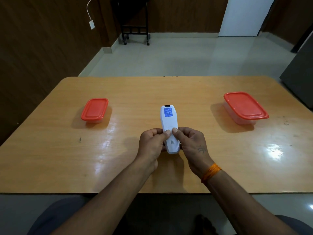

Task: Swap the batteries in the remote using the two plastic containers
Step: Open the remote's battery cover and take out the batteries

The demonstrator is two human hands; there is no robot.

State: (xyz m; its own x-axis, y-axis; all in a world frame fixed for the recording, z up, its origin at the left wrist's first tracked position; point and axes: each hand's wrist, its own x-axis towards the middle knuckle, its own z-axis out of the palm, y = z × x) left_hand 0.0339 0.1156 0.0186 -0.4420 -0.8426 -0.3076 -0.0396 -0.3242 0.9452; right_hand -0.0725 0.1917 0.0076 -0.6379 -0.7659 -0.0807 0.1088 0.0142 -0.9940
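Note:
A white remote (168, 122) lies back side up over the middle of the wooden table (50, 150), a blue label near its far end. My left hand (151, 145) grips its near end from the left, and my right hand (192, 143) grips it from the right. Both thumbs press side by side on the back cover. A small clear container with a red lid (94, 109) stands at the left, lid on. A larger red-lidded container (245, 106) stands at the right, also closed. Their contents are hidden.
The table's near edge runs just above my lap. Beyond the far edge lie a tiled floor, a black wheeled stand (135, 22) and a white panel (243, 16). A dark cabinet (299, 73) stands off the right corner.

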